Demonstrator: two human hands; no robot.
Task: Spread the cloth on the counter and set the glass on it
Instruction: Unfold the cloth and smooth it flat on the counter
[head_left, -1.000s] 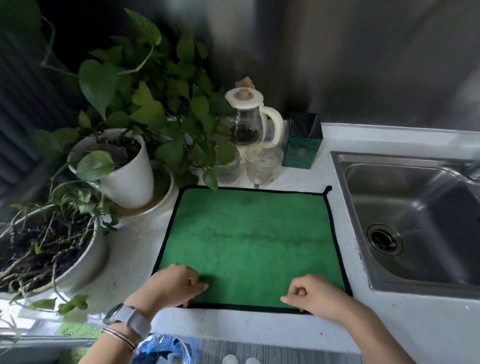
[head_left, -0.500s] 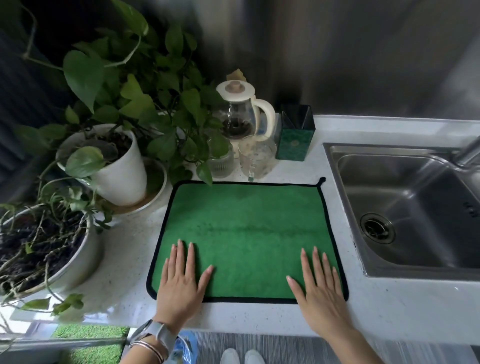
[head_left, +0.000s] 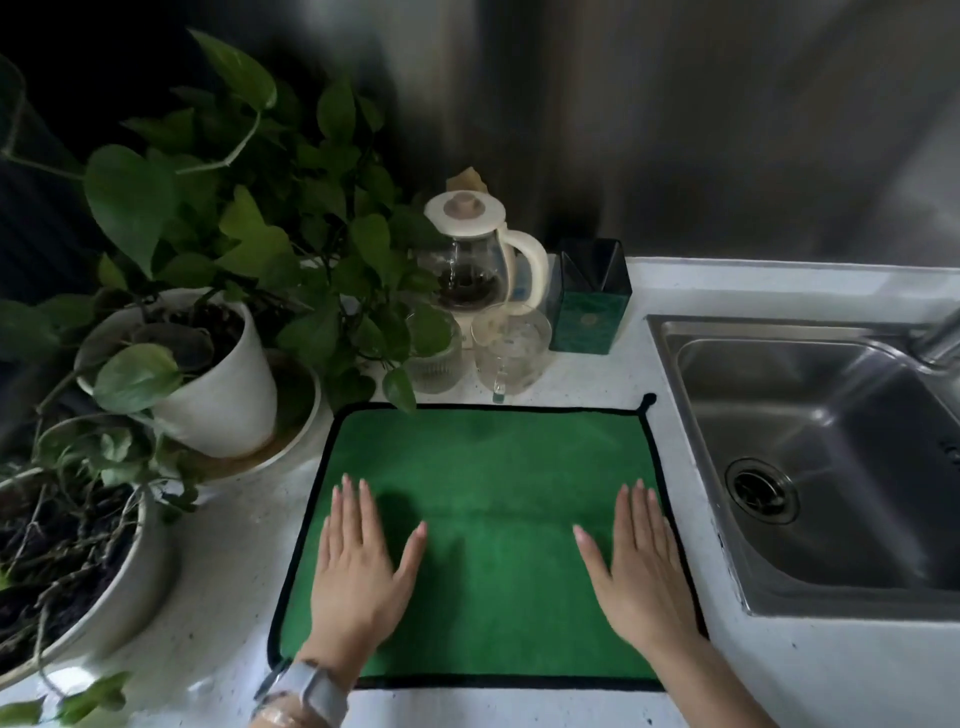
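Observation:
A green cloth with a black border lies flat on the white counter. My left hand rests palm down on its left half, fingers straight and thumb apart. My right hand lies flat on the right half in the same way. Neither hand holds anything. A clear glass mug stands on the counter just beyond the cloth's far edge. A ribbed glass stands to its left, partly behind leaves.
A glass teapot with a cream lid and a dark green box stand behind the glasses. Two potted plants crowd the left side. A steel sink lies right of the cloth.
My hands went from curled at the cloth's near edge to flat and open, then slid farther onto the cloth away from me. The cloth lies smoother.

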